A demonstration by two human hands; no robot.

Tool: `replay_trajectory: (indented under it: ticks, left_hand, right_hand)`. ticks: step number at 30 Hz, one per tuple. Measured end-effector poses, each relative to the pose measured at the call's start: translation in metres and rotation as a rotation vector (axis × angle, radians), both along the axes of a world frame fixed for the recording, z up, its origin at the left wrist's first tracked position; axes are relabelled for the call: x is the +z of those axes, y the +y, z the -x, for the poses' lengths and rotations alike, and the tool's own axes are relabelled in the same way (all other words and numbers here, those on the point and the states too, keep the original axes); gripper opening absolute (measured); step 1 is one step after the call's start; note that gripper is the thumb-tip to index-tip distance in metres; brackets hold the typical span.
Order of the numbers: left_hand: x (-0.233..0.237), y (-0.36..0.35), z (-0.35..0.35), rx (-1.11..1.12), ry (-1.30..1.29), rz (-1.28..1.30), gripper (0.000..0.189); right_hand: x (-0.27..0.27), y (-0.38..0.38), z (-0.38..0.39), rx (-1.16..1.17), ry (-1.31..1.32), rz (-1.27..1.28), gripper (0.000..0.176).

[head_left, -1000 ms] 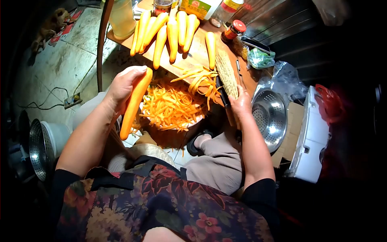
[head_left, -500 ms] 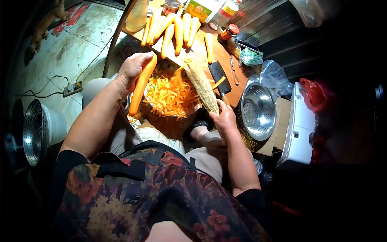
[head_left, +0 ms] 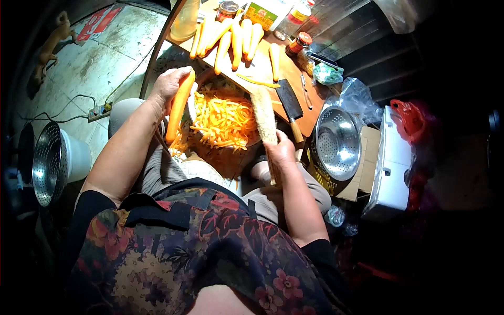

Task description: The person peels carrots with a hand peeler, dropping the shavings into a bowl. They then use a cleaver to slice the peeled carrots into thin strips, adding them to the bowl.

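Tabletop [head_left: 313, 109]: largest item, brown, bearing a group of whole carrots [head_left: 237, 44] at its far side, with one more carrot [head_left: 274, 62] lying apart to the right. White box [head_left: 391, 163]: upright at the far right. Metal colander [head_left: 338, 143]: between box and tabletop, perforated, open side up. Bowl [head_left: 191, 107]: below the near edge of the tabletop, heaped with orange strips [head_left: 224, 122]. Left hand [head_left: 170, 90]: grasping the upper part of a held carrot [head_left: 180, 107], tilted beside the bowl's left side. Right hand [head_left: 282, 151]: closed around a long tan piece [head_left: 264, 116], rough-textured, probably dried loofah, though glare prevents confirmation; its far end is near the tabletop edge. Cleaver [head_left: 289, 98]: dark blade on the tabletop, wooden handle toward the person. Slim metal tool [head_left: 306, 93]: on the tabletop, right of the cleaver
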State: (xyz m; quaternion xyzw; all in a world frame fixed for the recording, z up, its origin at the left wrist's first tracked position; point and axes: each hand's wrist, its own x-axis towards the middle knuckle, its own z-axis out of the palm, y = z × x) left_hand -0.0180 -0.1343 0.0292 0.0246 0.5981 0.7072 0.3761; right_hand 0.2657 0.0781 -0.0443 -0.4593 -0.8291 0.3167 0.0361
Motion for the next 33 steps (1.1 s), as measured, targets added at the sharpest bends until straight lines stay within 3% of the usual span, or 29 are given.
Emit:
replay_trajectory:
  ticks: [3,7,8,11,15,19,22,27,29,31,33]
  left_hand:
    - [-0.01,-0.001,0.008,-0.04,-0.014,-0.009,0.032]
    - [-0.011,-0.005,0.011,-0.07,-0.018,-0.052,0.031]
    - [-0.01,-0.005,0.012,-0.08,-0.03,-0.069,0.031]
    - [-0.011,-0.002,0.013,-0.055,-0.017,-0.052,0.029]
    - [-0.004,-0.001,0.01,-0.035,0.015,-0.008,0.027]
    - [-0.004,-0.007,0.008,-0.035,0.024,-0.022,0.026]
    - [-0.009,-0.014,0.012,-0.063,-0.018,-0.067,0.029]
    - [-0.009,-0.021,0.013,-0.029,0.022,0.011,0.028]
    - [-0.014,-0.022,0.016,-0.026,0.021,0.006,0.028]
    - [-0.017,-0.022,0.018,-0.024,0.02,0.001,0.028]
    - [-0.016,-0.021,0.019,-0.008,0.024,0.014,0.027]
  right_hand:
    - [0.007,-0.022,0.001,0.034,0.127,0.051,0.058]
    - [-0.011,-0.026,-0.025,-0.183,0.193,0.007,0.057]
    - [-0.007,-0.028,-0.027,-0.333,0.273,0.268,0.056]
    - [-0.014,-0.021,-0.027,-0.467,0.359,0.385,0.053]
    - [-0.01,-0.004,-0.003,-0.319,0.279,0.395,0.045]
    - [0.002,0.002,0.016,-0.16,0.234,0.446,0.05]
    - [0.017,-0.005,0.018,0.07,0.09,0.228,0.056]
    - [-0.004,0.015,0.009,-0.048,0.241,0.154,0.055]
    - [0.003,0.029,0.02,-0.115,0.155,0.115,0.055]
    - [-0.015,0.054,0.028,-0.208,0.232,0.331,0.047]
    - [0.002,0.056,0.041,-0.249,0.255,0.585,0.04]
